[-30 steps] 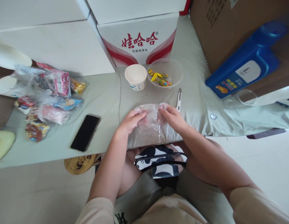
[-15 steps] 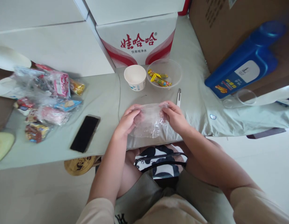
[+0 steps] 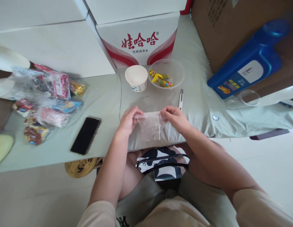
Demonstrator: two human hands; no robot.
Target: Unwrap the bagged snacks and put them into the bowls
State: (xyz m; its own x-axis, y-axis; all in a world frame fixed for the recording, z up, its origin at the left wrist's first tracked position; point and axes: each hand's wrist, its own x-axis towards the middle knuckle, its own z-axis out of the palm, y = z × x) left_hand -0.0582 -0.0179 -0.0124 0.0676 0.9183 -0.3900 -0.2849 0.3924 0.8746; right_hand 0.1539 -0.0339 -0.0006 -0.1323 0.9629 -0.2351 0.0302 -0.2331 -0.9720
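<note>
A clear plastic bag (image 3: pixel 149 127) hangs stretched between my two hands near the table's front edge. My left hand (image 3: pixel 129 120) pinches its upper left corner, and my right hand (image 3: pixel 174 117) grips the upper right corner. Nothing can be made out inside the bag. Beyond my hands stand a white paper cup (image 3: pixel 136 78) and a clear plastic bowl (image 3: pixel 177 74). Yellow wrapped snacks (image 3: pixel 161 79) lie in the bowl. Just past my right hand rests a white utility knife (image 3: pixel 181 99).
On the left are a black phone (image 3: pixel 86 135) and a heap of packaged snacks (image 3: pixel 51 101). A printed white carton (image 3: pixel 140 41) backs the table. To the right, a large blue bottle (image 3: pixel 248 63) leans near a clear plastic cup (image 3: pixel 249 98) and a brown cardboard box (image 3: pixel 219 37).
The bag's top edge is now pulled straighter and flatter, with its body hanging below. My fingers have shifted to its upper corners. Everything else stays in place.
</note>
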